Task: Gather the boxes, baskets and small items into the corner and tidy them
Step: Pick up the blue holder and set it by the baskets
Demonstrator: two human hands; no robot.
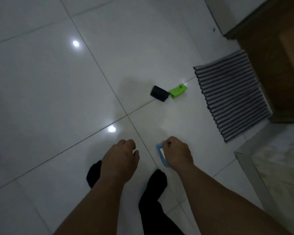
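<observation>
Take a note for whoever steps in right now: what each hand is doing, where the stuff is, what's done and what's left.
Left hand: loosely curled, holds nothing.
Right hand: pinches a small blue-edged item, lifted off the tiled floor.
Ahead on the floor: black item and green box lie side by side, next to the striped mat.
Done: blue-edged item is in hand.
Left: pick up the black item and green box, then carry everything to the corner, which is not identifiable here.
</observation>
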